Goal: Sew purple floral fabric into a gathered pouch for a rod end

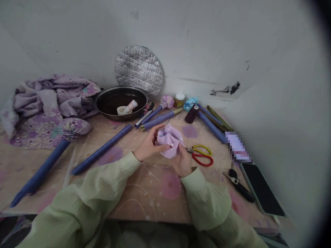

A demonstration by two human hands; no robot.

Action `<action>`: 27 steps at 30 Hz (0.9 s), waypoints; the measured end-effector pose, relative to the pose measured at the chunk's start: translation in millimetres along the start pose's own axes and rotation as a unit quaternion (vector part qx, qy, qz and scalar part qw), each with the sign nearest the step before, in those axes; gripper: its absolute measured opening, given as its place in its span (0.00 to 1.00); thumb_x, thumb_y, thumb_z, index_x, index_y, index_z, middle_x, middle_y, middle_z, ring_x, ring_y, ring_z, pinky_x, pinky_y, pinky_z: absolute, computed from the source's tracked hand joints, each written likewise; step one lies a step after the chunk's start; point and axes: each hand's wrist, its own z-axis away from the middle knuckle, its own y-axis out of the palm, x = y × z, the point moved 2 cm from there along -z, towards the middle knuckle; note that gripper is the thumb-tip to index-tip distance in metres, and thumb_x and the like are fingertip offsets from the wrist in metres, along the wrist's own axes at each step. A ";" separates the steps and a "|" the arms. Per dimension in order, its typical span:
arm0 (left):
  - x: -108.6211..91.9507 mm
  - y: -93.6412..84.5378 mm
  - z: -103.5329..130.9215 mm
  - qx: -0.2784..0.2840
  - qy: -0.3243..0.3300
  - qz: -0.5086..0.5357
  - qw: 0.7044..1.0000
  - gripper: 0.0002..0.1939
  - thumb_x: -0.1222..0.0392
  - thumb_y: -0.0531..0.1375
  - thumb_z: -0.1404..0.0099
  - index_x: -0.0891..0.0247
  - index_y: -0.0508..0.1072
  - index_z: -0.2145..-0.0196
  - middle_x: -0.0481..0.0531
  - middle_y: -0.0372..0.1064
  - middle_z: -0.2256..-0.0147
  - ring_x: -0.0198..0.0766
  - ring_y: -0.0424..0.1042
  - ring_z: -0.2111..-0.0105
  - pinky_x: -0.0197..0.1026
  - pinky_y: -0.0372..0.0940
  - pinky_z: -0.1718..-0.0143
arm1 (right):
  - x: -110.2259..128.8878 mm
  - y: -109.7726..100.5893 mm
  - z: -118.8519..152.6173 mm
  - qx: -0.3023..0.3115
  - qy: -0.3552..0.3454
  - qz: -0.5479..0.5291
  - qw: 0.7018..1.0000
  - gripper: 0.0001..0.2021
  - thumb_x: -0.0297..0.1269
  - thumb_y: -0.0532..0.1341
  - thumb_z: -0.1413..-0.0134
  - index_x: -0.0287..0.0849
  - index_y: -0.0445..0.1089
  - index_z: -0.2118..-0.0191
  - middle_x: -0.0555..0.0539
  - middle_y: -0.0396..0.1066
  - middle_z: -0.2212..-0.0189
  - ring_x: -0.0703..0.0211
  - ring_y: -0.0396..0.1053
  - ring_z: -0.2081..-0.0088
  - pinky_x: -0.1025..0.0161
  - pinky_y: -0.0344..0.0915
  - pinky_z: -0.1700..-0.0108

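Observation:
Between my two hands, above the middle of the table, is a gathered piece of light purple cloth (169,137). My left hand (152,143) grips its left side, with the thumb laid across the front. On the lower right edge, the fingers of my right hand (183,160) are closed on the same cloth. Whatever lies inside the cloth is hidden. Scissors (201,155) with one yellow and one red handle lie just right of my right hand. Behind the cloth lies a blue-wrapped stick (161,119).
A dark pan (100,105) holds a small cup (121,110). Purple floral fabric (46,103) is heaped at left near cloth-headed blue sticks (49,168). A thread spool (191,114) and jar (179,100) stand at the back. Keys (240,187) and a phone (262,189) lie right.

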 end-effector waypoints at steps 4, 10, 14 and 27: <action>3.9 -1.7 0.3 0.021 0.024 -0.050 0.998 0.30 0.64 0.66 0.51 0.57 0.63 0.51 0.54 0.63 0.51 0.41 0.64 0.51 0.42 0.60 0.51 | 11.0 -8.8 -8.9 -0.010 -0.024 0.064 0.998 0.21 0.44 0.49 0.47 0.41 0.66 0.52 0.43 0.74 0.61 0.49 0.69 0.55 0.49 0.65 0.53; 8.5 -15.2 -1.3 0.127 0.036 -0.213 0.968 0.24 0.62 0.65 0.49 0.61 0.69 0.53 0.57 0.66 0.52 0.43 0.65 0.50 0.46 0.57 0.46 | 51.6 -26.1 -16.0 0.030 -0.178 0.438 0.881 0.29 0.42 0.62 0.52 0.49 0.58 0.43 0.43 0.63 0.46 0.52 0.60 0.45 0.48 0.55 0.44; 5.3 -20.7 -0.3 0.196 0.096 -0.282 0.934 0.24 0.61 0.62 0.45 0.59 0.66 0.49 0.58 0.63 0.48 0.45 0.61 0.46 0.49 0.54 0.44 | 69.3 -31.6 -16.4 0.157 -0.149 0.535 0.816 0.18 0.41 0.63 0.53 0.46 0.70 0.54 0.43 0.71 0.55 0.53 0.67 0.52 0.51 0.62 0.49; -5.5 -6.0 7.9 0.226 0.116 -0.513 0.820 0.16 0.65 0.56 0.43 0.54 0.73 0.58 0.52 0.72 0.58 0.48 0.60 0.51 0.55 0.35 0.44 | 78.0 -33.5 -11.7 0.169 -0.171 0.604 0.760 0.13 0.39 0.63 0.52 0.42 0.72 0.60 0.44 0.73 0.64 0.57 0.70 0.63 0.57 0.67 0.60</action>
